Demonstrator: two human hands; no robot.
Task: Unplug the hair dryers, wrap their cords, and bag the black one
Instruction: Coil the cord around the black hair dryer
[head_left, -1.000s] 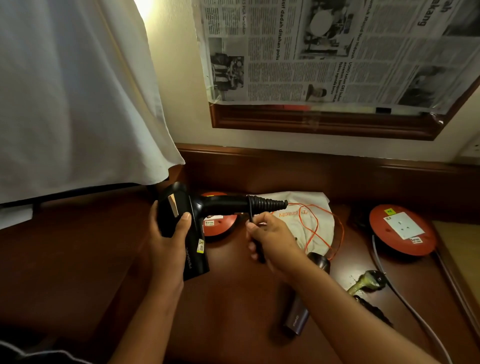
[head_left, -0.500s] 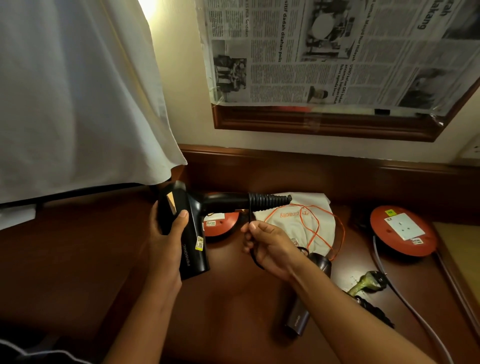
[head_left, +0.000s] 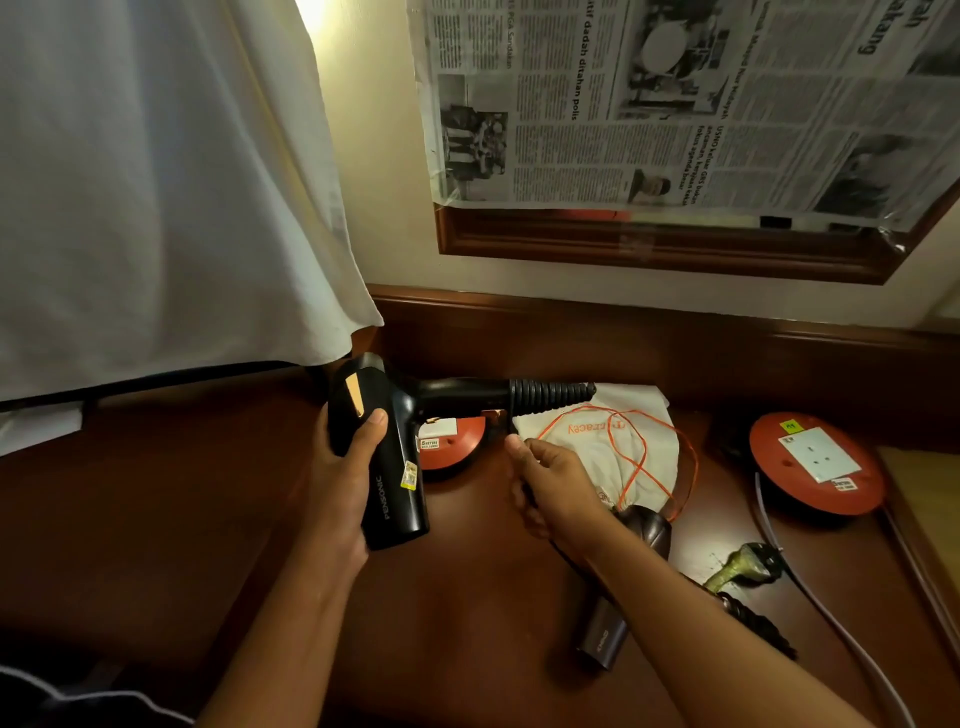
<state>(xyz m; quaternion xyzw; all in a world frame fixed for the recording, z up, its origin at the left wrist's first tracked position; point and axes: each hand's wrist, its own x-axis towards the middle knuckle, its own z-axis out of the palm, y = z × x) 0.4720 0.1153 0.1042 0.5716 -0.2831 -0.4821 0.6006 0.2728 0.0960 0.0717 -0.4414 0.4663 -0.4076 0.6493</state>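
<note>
Our right hand (head_left: 558, 480) has dropped slightly, pinching cord (head_left: 500, 422) | left hand (head_left: 345, 480) grips black dryer (head_left: 387, 457), frame centre

One head-worn view, looking forward and down over a dark wooden desk (head_left: 467, 623).

The wide lens sits close above the person's forearms, which enter from the bottom edge; the left hand (head_left: 348, 488) and right hand (head_left: 556, 483) fall mid-frame. It faces the wall, taking in a newspaper-covered frame (head_left: 675, 244) and white cloth (head_left: 156, 182) upper left.
</note>
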